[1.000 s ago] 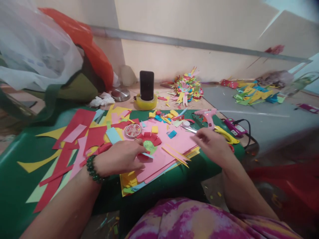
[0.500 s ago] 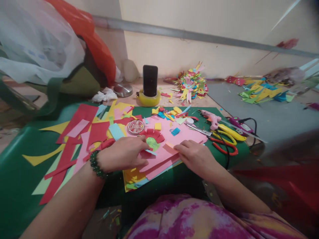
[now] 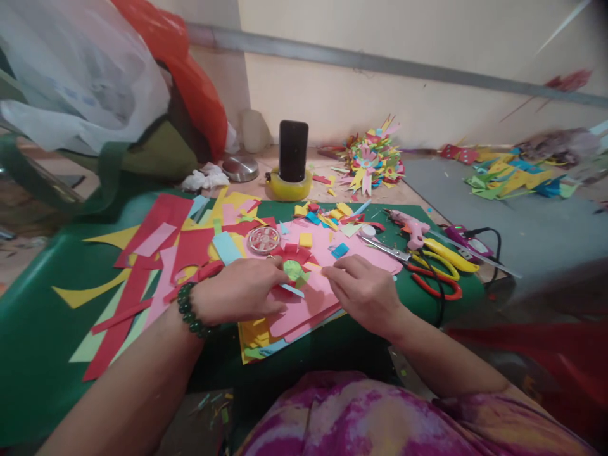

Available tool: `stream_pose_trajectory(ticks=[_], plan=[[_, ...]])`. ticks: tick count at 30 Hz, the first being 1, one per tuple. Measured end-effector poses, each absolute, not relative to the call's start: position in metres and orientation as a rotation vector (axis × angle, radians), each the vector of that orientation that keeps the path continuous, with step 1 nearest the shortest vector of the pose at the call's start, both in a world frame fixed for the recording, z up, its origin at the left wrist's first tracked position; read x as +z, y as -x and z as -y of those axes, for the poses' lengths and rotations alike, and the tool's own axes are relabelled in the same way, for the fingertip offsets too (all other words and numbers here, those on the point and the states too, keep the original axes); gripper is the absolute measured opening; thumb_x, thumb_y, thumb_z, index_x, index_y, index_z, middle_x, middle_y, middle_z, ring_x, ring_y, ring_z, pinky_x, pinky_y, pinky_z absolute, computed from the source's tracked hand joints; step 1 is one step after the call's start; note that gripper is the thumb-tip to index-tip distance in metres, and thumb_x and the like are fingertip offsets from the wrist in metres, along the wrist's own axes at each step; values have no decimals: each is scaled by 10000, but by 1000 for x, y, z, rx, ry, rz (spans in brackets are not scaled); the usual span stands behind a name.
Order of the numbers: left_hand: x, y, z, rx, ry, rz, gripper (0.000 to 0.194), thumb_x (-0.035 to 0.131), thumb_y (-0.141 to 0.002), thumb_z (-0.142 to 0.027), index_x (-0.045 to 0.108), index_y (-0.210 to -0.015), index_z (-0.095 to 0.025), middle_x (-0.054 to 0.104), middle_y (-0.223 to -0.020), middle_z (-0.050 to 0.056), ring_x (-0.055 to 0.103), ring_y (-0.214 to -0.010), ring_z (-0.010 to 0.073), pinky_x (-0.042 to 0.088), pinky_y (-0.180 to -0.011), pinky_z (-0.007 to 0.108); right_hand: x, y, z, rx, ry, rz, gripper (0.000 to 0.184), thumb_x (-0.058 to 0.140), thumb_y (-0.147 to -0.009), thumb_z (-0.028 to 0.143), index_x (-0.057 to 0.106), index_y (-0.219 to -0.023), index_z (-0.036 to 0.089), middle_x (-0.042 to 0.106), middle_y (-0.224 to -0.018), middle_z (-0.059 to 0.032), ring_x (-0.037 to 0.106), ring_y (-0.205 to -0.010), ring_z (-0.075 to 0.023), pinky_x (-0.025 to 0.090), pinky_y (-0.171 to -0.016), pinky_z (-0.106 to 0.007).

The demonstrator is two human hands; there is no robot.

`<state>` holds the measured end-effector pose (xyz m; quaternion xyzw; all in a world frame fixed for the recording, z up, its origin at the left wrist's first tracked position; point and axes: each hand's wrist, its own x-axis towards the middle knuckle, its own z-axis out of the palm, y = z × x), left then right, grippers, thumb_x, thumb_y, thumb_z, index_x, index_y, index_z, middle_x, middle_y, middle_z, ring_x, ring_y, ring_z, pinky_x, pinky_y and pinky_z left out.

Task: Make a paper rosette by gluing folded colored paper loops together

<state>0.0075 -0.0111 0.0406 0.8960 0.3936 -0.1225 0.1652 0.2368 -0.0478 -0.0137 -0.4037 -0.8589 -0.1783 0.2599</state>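
In the head view, my left hand [image 3: 244, 288], with a dark green bead bracelet at its wrist, grips the left edge of a paper flower. This paper flower [image 3: 295, 271] has a light green round centre and red paper petals along its far side. A light blue paper piece [image 3: 292, 291] sticks out by my left thumb. My right hand [image 3: 365, 292] pinches a small yellowish paper strip [image 3: 313, 268] and holds its end at the flower's right edge. Beneath both hands lie stacked pink paper sheets [image 3: 313, 304].
Coloured paper strips [image 3: 137, 278] cover the left side. A round spool [image 3: 264, 239], scissors [image 3: 433, 269], yellow-handled cutters [image 3: 449, 253] and a pink glue gun [image 3: 412, 229] lie around the sheets. Behind are a phone [image 3: 293, 151] on a yellow tape holder and a paper-flower pile [image 3: 373, 161].
My right hand has moved up and left, carrying the paper strip to the flower's right edge. The left hand keeps its grip. The whole view has shifted slightly.
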Motion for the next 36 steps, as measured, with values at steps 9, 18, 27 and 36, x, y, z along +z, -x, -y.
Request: stream_pose_trajectory(ticks=[9,18,27,36], plan=[[42,-8,12,-365,-2534,-1136,264,636,-839,-349,749,-1046,-229,691,-1099,73,684,-993,263,521,-770,308,-27,-221,49,-485,1204,2647,229,477,-983,130,706,-995,131,670,-851,-88,529,-753,-183,372,-623,-309],[42,-8,12,-346,-2517,-1143,258,634,-846,-356,750,-1030,-217,691,-1101,83,686,-1003,272,515,-754,314,-21,-219,51,-389,1284,2813,231,498,-954,108,698,-1068,119,667,-849,-113,543,-796,-216,381,-590,-323],[39,-8,11,-385,-2542,-1138,308,612,-855,-364,724,-1100,-215,684,-1165,81,694,-994,265,512,-745,314,-11,-219,45,-285,1396,2859,281,480,-958,120,672,-1162,140,682,-937,-131,568,-853,-227,396,-616,-309],[37,-7,11,-290,-2521,-1133,289,629,-849,-386,735,-1064,-224,685,-1131,78,691,-987,272,510,-737,318,31,-263,48,183,1119,2718,352,481,-941,199,647,-1250,181,688,-1178,-125,625,-1060,-240,547,-899,-404]])
